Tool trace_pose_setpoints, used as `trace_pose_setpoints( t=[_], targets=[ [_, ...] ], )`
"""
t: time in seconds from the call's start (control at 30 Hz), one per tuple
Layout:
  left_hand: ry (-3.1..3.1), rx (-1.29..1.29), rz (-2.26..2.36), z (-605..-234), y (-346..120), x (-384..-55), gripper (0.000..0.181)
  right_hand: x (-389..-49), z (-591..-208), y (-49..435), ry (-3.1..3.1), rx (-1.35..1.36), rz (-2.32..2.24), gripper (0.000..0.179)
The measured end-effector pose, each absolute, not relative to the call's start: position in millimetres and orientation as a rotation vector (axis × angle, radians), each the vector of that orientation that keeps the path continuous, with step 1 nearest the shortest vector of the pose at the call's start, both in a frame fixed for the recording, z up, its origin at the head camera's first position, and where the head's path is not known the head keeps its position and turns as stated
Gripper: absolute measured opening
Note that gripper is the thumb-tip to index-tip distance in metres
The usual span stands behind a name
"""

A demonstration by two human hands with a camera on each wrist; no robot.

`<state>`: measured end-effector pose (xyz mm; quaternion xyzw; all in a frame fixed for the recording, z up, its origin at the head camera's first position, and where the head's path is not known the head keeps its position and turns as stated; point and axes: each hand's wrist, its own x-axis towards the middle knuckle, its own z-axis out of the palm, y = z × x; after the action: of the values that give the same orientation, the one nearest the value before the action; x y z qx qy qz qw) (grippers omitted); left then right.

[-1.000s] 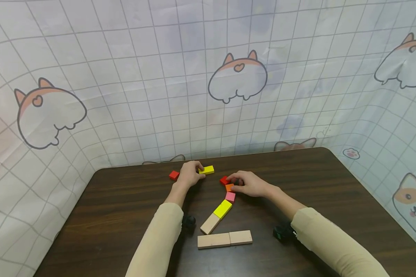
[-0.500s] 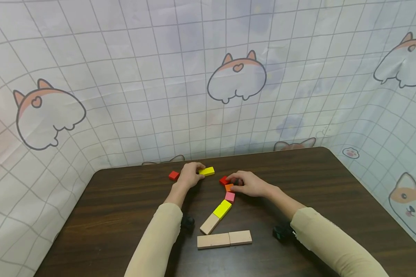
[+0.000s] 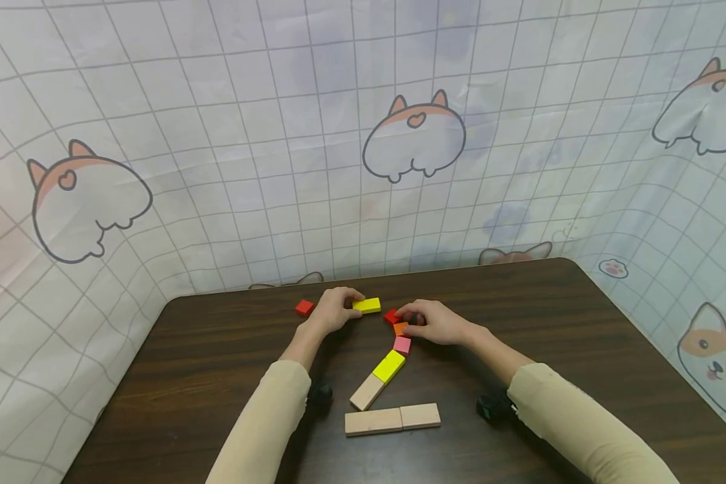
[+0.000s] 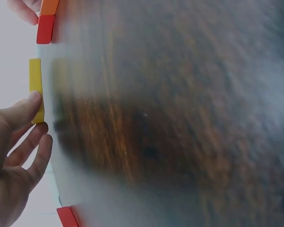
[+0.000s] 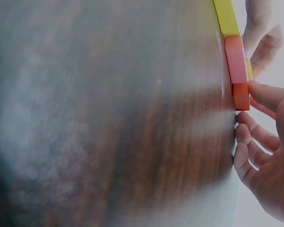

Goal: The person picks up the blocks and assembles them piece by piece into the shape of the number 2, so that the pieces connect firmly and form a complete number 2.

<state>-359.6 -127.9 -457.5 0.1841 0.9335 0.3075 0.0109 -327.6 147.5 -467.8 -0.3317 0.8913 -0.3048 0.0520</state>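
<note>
My left hand (image 3: 334, 309) pinches the end of a yellow block (image 3: 369, 306) near the far side of the table; its thumb lies along the block in the left wrist view. The right hand (image 3: 438, 321) has its thumb by an orange block (image 3: 400, 329) and a fingertip at a red block (image 3: 390, 316). Those two sit at the far end of a curved row. Nearer in that row come a pink block (image 3: 402, 345), another yellow block (image 3: 389, 366) and a plain wooden block (image 3: 367, 392). A gap separates the held yellow block from the red one.
Two plain wooden blocks (image 3: 392, 420) lie end to end near the front. Left of my left hand sits a loose red block (image 3: 304, 308). The dark wooden table (image 3: 175, 376) backs onto a patterned cloth (image 3: 314, 202).
The left hand has brought the yellow block slightly right and nearer, closer to the red block at the row's end. The right hand has stayed in place.
</note>
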Motion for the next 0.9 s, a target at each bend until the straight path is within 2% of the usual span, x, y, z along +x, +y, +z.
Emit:
trace_pose_setpoints(
  t=[0.9],
  targets=[
    [2.894,0.680,0.931,-463,-128,-348,0.031,-328,-470,148,2.707,-1.034,-0.936,0.038]
  ],
)
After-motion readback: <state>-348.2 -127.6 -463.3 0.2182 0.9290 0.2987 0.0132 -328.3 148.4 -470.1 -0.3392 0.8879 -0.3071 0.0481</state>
